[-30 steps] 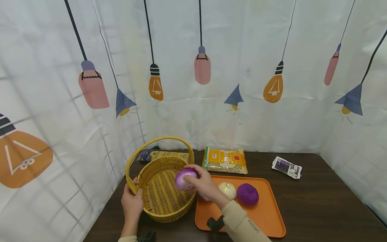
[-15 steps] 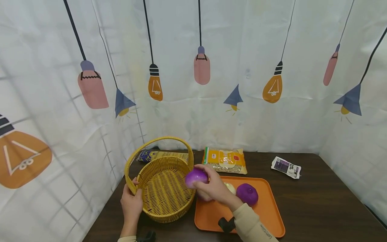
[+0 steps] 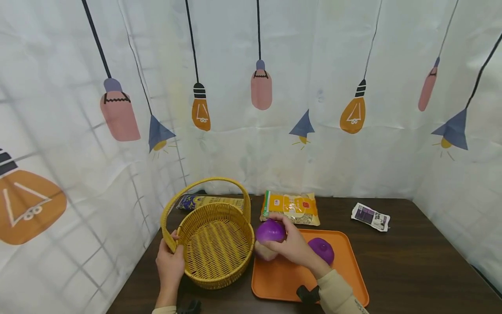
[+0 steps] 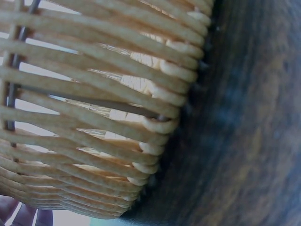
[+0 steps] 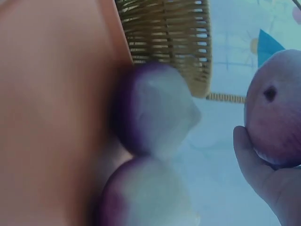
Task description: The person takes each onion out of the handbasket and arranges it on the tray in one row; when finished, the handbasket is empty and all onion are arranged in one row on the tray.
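Observation:
My right hand [image 3: 296,248] holds a purple onion [image 3: 270,231] above the left part of an orange tray [image 3: 282,283]. In the right wrist view the thumb presses against this onion [image 5: 277,113], whose skin has a dark spot. Just below it in the head view lies a pale pinkish onion [image 3: 265,252]; another purple onion [image 3: 321,251] sits at the tray's right. My hand hides the white-topped onion seen earlier. With my left hand [image 3: 171,261] I grip the left side of a yellow wicker basket [image 3: 213,281] near its handle's base. Its inside holds nothing.
Behind the tray lies a yellow bag of grain [image 3: 292,208]. A blue-and-yellow packet [image 3: 196,201] is partly hidden behind the basket. Farther right is a small white-and-purple packet [image 3: 371,217] on the dark table [image 3: 412,261]. The basket's arched handle [image 3: 219,179] stands up.
My right hand has carried the purple onion rightward, from over the basket's right rim to over the tray, and turned it. The left hand and basket have stayed in place.

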A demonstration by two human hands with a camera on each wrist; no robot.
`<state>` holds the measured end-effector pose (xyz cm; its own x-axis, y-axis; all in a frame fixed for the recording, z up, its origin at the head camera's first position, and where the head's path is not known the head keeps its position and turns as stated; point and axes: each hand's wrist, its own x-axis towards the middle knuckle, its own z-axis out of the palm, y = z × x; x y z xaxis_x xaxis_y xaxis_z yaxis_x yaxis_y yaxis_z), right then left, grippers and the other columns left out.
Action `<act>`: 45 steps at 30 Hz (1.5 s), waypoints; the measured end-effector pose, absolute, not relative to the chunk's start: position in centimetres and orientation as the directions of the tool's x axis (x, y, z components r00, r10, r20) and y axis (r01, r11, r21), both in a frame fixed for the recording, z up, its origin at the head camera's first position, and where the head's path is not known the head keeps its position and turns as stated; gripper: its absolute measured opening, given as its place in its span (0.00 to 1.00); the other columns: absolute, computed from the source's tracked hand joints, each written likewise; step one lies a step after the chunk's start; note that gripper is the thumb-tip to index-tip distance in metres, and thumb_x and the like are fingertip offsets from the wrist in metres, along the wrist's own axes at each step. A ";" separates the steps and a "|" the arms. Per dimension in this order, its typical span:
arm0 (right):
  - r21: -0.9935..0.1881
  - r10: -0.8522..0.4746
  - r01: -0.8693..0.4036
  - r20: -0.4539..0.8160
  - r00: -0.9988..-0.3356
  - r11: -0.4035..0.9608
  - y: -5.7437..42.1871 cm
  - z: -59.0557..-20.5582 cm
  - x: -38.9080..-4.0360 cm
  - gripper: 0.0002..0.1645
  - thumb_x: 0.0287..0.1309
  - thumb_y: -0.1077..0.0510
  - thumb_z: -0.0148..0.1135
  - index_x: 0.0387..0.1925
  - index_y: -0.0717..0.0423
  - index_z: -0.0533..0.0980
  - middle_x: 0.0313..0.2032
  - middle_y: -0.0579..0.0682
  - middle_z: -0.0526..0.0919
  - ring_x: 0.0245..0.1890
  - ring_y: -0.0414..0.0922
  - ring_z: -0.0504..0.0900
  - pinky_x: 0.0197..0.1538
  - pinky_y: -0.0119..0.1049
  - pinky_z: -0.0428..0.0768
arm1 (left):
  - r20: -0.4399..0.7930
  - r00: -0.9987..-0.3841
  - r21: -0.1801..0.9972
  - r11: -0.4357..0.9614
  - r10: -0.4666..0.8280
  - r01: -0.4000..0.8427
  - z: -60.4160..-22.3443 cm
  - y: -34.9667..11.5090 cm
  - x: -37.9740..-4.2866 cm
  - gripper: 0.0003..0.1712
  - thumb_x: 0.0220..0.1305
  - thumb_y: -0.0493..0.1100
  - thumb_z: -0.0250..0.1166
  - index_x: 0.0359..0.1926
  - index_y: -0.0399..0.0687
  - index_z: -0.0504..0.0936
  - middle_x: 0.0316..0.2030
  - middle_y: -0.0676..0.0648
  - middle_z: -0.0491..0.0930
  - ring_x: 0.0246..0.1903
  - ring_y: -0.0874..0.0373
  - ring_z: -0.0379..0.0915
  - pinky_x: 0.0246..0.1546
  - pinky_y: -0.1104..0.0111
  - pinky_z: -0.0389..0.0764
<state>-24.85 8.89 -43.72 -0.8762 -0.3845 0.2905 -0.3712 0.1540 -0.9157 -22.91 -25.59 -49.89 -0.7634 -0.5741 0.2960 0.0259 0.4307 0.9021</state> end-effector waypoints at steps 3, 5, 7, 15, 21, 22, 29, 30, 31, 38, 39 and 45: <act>-0.929 -0.348 -0.333 0.262 -0.900 0.162 9.9 -44.4 -24.9 0.41 0.51 0.57 0.73 0.64 0.52 0.62 0.60 0.53 0.68 0.56 0.53 0.73 0.51 0.45 0.79 | 0.309 -0.764 0.902 0.429 -0.567 0.046 -50.1 -25.6 -22.8 0.14 0.64 0.32 0.53 0.51 0.42 0.75 0.64 0.46 0.73 0.56 0.49 0.71 0.36 0.81 0.63; -0.937 -0.318 -0.315 0.255 -0.913 0.150 10.5 -44.7 -24.8 0.42 0.49 0.58 0.74 0.63 0.53 0.62 0.59 0.54 0.68 0.55 0.53 0.73 0.51 0.45 0.79 | 0.313 -0.767 0.903 0.426 -0.560 0.058 -50.1 -25.6 -22.7 0.14 0.65 0.32 0.53 0.50 0.42 0.74 0.64 0.46 0.73 0.54 0.49 0.72 0.34 0.82 0.63; -0.940 -0.294 -0.311 0.260 -0.920 0.140 10.9 -44.8 -24.7 0.43 0.48 0.60 0.75 0.63 0.54 0.62 0.59 0.55 0.68 0.56 0.54 0.72 0.51 0.45 0.79 | 0.318 -0.764 0.905 0.421 -0.561 0.068 -50.1 -25.7 -22.6 0.14 0.65 0.32 0.53 0.50 0.42 0.75 0.64 0.46 0.73 0.53 0.51 0.72 0.34 0.82 0.63; -0.926 -0.224 -0.295 0.244 -0.944 0.235 12.7 -44.9 -24.0 0.46 0.45 0.57 0.78 0.64 0.47 0.64 0.62 0.55 0.68 0.57 0.57 0.71 0.50 0.49 0.80 | 0.340 -0.754 0.901 0.423 -0.562 0.091 -49.8 -25.5 -22.4 0.14 0.64 0.30 0.54 0.50 0.40 0.75 0.63 0.44 0.74 0.54 0.50 0.72 0.36 0.83 0.62; -0.873 -0.173 -0.340 0.297 -0.939 0.349 14.9 -45.2 -23.9 0.44 0.46 0.55 0.77 0.64 0.47 0.67 0.64 0.56 0.66 0.58 0.60 0.71 0.52 0.56 0.77 | 0.350 -0.744 0.899 0.427 -0.570 0.096 -49.7 -25.3 -22.5 0.14 0.63 0.30 0.54 0.50 0.40 0.76 0.62 0.44 0.75 0.54 0.50 0.72 0.38 0.81 0.62; -0.868 -0.165 -0.347 0.307 -0.937 0.355 15.3 -45.3 -23.9 0.44 0.46 0.55 0.77 0.65 0.48 0.66 0.64 0.57 0.65 0.58 0.60 0.71 0.52 0.57 0.77 | 0.353 -0.743 0.897 0.431 -0.569 0.097 -49.7 -25.3 -22.5 0.14 0.63 0.30 0.54 0.50 0.40 0.76 0.62 0.44 0.75 0.54 0.50 0.72 0.38 0.81 0.62; -0.884 -0.107 -0.325 0.308 -0.946 0.336 17.6 -45.8 -23.1 0.45 0.49 0.57 0.75 0.67 0.49 0.64 0.64 0.58 0.65 0.58 0.62 0.71 0.52 0.60 0.76 | 0.354 -0.748 0.898 0.428 -0.561 0.104 -50.0 -25.5 -22.6 0.14 0.63 0.30 0.53 0.49 0.40 0.75 0.63 0.44 0.74 0.57 0.48 0.71 0.37 0.81 0.63; -0.882 -0.101 -0.329 0.314 -0.944 0.336 17.9 -45.8 -22.9 0.45 0.49 0.57 0.75 0.67 0.50 0.63 0.64 0.58 0.66 0.58 0.62 0.71 0.52 0.60 0.76 | 0.351 -0.751 0.899 0.426 -0.559 0.103 -50.1 -25.6 -22.6 0.14 0.64 0.30 0.53 0.49 0.39 0.75 0.63 0.44 0.74 0.57 0.48 0.71 0.36 0.82 0.63; -0.880 -0.094 -0.336 0.324 -0.942 0.335 18.2 -45.8 -22.8 0.45 0.49 0.58 0.75 0.67 0.52 0.63 0.63 0.58 0.67 0.58 0.62 0.72 0.52 0.60 0.76 | 0.349 -0.755 0.900 0.424 -0.555 0.104 -50.1 -25.6 -22.6 0.14 0.64 0.30 0.53 0.50 0.39 0.75 0.64 0.44 0.73 0.57 0.48 0.71 0.35 0.82 0.63; -0.832 -0.056 -0.347 0.359 -0.932 0.433 20.4 -46.4 -22.1 0.43 0.51 0.56 0.74 0.68 0.48 0.65 0.61 0.54 0.70 0.55 0.55 0.74 0.49 0.43 0.80 | 0.347 -0.757 0.901 0.422 -0.553 0.104 -50.2 -25.8 -22.6 0.13 0.64 0.30 0.53 0.49 0.39 0.74 0.64 0.44 0.73 0.57 0.48 0.70 0.35 0.83 0.63; -0.829 -0.051 -0.339 0.354 -0.934 0.445 20.7 -46.6 -22.1 0.43 0.52 0.55 0.73 0.68 0.48 0.65 0.61 0.54 0.70 0.55 0.54 0.74 0.49 0.40 0.79 | 0.346 -0.757 0.901 0.421 -0.555 0.103 -50.2 -25.8 -22.6 0.13 0.64 0.30 0.53 0.49 0.39 0.74 0.64 0.44 0.73 0.57 0.48 0.71 0.35 0.83 0.63; -0.846 0.014 -0.278 0.319 -0.948 0.456 22.0 -47.1 -22.0 0.43 0.57 0.54 0.70 0.71 0.46 0.61 0.64 0.54 0.67 0.53 0.48 0.75 0.47 0.29 0.76 | 0.345 -0.761 0.902 0.419 -0.549 0.107 -50.1 -25.7 -22.6 0.13 0.65 0.31 0.53 0.50 0.39 0.74 0.64 0.43 0.73 0.55 0.48 0.72 0.33 0.83 0.64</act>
<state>-21.97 22.01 -47.13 -0.9478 0.0141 0.3187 -0.2776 0.4558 -0.8457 -22.59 -25.65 -50.12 -0.7613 -0.5490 0.3450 0.1068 0.4186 0.9019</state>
